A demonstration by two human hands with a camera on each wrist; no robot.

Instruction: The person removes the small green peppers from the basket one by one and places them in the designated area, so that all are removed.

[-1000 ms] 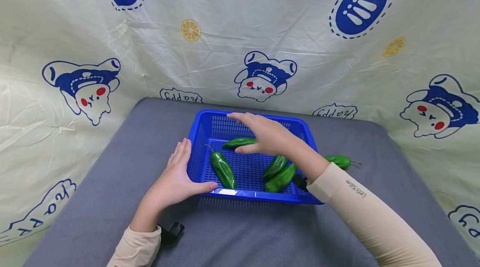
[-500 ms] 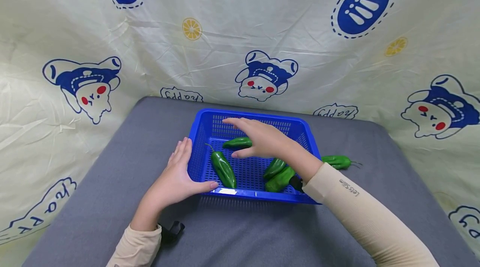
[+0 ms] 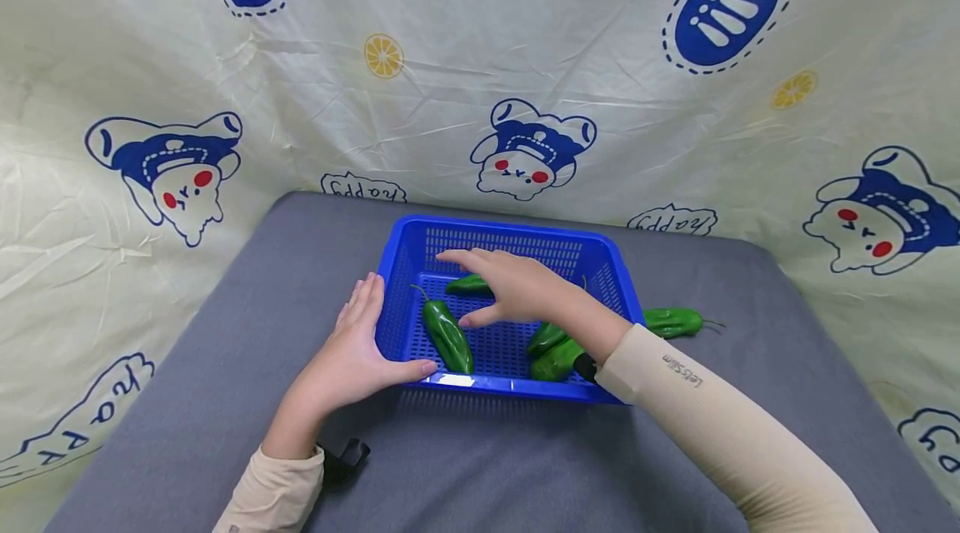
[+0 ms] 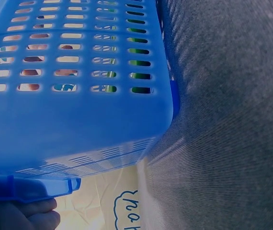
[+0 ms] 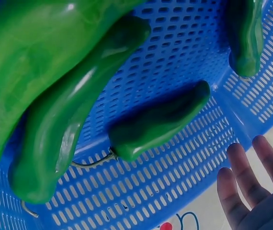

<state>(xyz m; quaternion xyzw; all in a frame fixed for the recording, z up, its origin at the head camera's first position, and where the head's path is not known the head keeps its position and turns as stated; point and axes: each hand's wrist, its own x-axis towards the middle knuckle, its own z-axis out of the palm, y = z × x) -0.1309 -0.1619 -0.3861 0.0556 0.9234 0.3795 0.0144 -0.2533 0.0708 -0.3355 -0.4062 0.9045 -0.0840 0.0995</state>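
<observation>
A blue plastic basket [image 3: 510,387] with slotted sides holds several long green chili peppers. My left hand [image 3: 358,354] rests at its near left corner, straight fingers along the left rim and thumb on the front rim. In the left wrist view, fingertips [image 4: 38,214] show under the basket's lip. Over the basket's middle, my right hand [image 3: 517,287] hovers with fingers spread and nothing in its grasp. One pepper [image 3: 447,339] lies left of its thumb; another pepper [image 3: 467,285] is partly hidden behind the hand. Two more, including a lighter green pepper [image 5: 36,57], lie side by side under the right wrist.
Outside the basket on the right, a green pepper [image 3: 672,322] lies on the grey cloth-covered table [image 3: 315,258]. A printed white curtain [image 3: 435,133] stands behind the table. A black strap mount [image 3: 347,460] sits at the left wrist.
My right hand has drifted left and slightly toward the near side above the basket, covering more of the far pepper. My left hand stays at the rim.
</observation>
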